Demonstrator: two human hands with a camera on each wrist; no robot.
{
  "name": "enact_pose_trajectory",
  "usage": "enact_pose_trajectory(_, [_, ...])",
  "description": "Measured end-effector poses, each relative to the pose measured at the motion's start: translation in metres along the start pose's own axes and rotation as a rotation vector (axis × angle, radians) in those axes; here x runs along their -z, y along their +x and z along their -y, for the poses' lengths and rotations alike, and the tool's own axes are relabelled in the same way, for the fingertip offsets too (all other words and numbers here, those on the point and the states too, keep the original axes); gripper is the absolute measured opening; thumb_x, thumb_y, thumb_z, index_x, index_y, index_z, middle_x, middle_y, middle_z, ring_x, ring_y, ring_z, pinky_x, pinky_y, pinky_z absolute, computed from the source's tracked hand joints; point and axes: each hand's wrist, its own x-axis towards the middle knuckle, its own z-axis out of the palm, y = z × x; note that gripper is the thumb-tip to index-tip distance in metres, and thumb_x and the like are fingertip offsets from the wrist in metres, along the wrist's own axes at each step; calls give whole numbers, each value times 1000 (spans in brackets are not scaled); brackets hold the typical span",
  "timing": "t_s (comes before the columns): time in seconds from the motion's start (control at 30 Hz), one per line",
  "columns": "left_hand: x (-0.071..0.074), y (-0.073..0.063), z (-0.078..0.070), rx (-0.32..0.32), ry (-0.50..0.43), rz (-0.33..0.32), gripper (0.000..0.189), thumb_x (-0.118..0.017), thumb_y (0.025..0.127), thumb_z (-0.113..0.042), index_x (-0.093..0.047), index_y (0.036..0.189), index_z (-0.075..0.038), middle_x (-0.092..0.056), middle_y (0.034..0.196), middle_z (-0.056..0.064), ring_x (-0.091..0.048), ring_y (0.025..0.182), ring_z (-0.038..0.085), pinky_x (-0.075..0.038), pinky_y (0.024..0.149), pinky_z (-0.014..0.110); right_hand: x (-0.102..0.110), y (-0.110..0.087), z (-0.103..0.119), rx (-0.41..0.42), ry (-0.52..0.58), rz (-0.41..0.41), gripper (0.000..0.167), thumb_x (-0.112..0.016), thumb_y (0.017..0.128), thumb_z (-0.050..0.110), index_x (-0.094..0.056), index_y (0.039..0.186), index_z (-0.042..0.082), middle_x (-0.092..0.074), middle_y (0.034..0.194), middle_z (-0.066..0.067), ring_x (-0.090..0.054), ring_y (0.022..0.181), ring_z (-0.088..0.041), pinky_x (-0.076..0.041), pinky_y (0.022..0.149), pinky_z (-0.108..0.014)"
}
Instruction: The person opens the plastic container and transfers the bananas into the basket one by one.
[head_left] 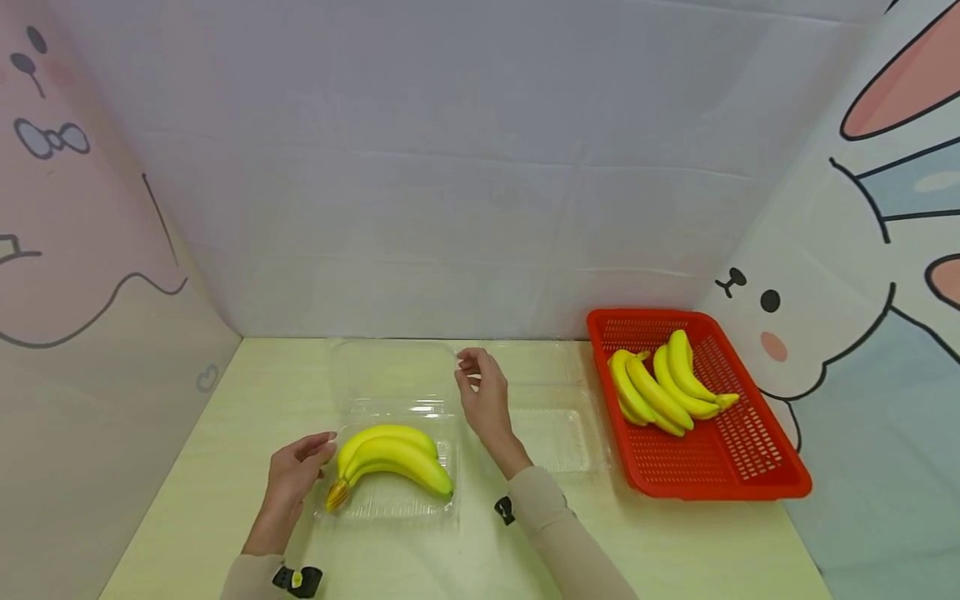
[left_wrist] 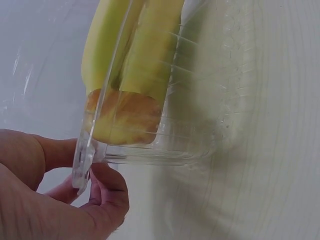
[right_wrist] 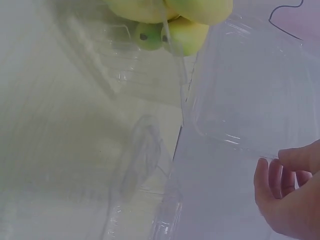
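Left hand (head_left: 298,471): thumb and fingers pinch the left rim of a clear, thin plastic tray (head_left: 386,497); the fingertips behind the rim are partly hidden. Right hand (head_left: 486,396): thumb and forefinger pinch the right edge of a raised, transparent plastic lid (head_left: 393,367) at the tray's far side; the other fingers are curled. The lid's outline is faint, and its join to the tray is hard to make out.

Inside the ribbed tray lies a bunch of smooth, curved yellow-green bananas (head_left: 397,458), brownish stem end near left. The left wrist view cuts off their upper part; an exact count cannot be given.

Right of the tray, a second clear plastic container (head_left: 551,437) shows mainly by its glossy edges. Farther right, a red perforated plastic basket (head_left: 701,473) holds more yellow bananas (head_left: 667,392), partly overlapping. All stand on a pale, wood-grained table (head_left: 225,450).
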Motion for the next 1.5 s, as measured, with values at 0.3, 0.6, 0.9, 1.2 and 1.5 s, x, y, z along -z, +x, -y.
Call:
enact_pose_trajectory(0.3, [-3,2,-1,-8,1,-6,37,-63,103,-13,-61,134,7,-64,128,25,-57,94,24,-51,65,21,-4,8,-5,-71,-49,14,29,-65,95,-8,-63,122,2,-65,102,-15,-68,94,-30,-60,82,-42])
enact_pose_trajectory(0.6, [-5,3,0,8,-3,-21,37,-63,103,-13,-62,134,7,-64,126,24,-57,94,24,-52,66,22,-10,13,-13,-121,-76,-12,26,-68,96,-3,-61,120,1,-67,102,-12,-69,91,-27,-60,79,-37])
enact_pose_trajectory(0.9, [-5,4,2,1,-9,-7,37,-63,103,-13,-62,134,6,-64,128,24,-57,93,22,-51,66,22,-13,13,-15,-140,-153,25,21,-71,94,-2,-64,114,0,-69,107,-14,-70,88,-27,-59,79,-37])
enact_pose_trajectory(1.2, [-4,5,5,3,-12,-6,37,-63,103,-13,-62,133,7,-66,124,21,-57,90,19,-52,66,23,-15,8,-25,-169,-172,111,34,-65,87,-14,-65,121,-9,-70,115,-24,-70,93,-33,-60,82,-40])
enact_pose_trajectory(1.5, [-4,5,6,0,-25,7,37,-62,103,-13,-62,134,7,-65,127,21,-57,91,19,-52,67,24,-15,4,-29,-226,-213,167,38,-65,86,-12,-66,123,-9,-67,120,-26,-72,93,-33,-60,81,-42])
